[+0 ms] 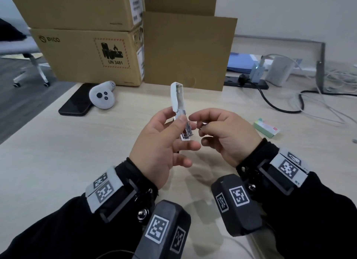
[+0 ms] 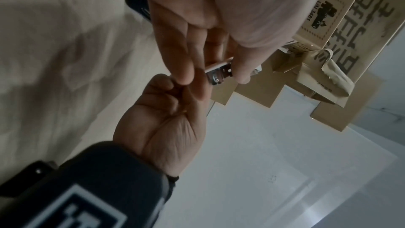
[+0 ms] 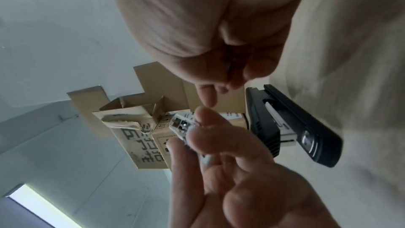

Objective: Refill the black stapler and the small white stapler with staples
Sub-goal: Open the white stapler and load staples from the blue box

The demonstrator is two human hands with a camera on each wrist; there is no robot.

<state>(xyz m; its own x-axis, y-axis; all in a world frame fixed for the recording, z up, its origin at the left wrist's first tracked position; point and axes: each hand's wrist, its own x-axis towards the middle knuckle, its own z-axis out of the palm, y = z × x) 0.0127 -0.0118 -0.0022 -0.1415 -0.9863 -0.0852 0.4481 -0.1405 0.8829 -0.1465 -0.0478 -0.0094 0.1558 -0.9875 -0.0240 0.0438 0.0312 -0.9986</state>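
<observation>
Left hand [image 1: 164, 142] grips the small white stapler [image 1: 178, 111] upright, lid flipped open; right hand [image 1: 222, 135], just beside its open channel, pinches a staple strip [image 1: 203, 125].

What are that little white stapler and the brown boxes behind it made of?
The small white stapler: apparently matte plastic shell, smooth and moulded; its inner track glints like bright metal. The stacked brown boxes: corrugated cardboard, dull with printed labels and folded flaps.
</observation>
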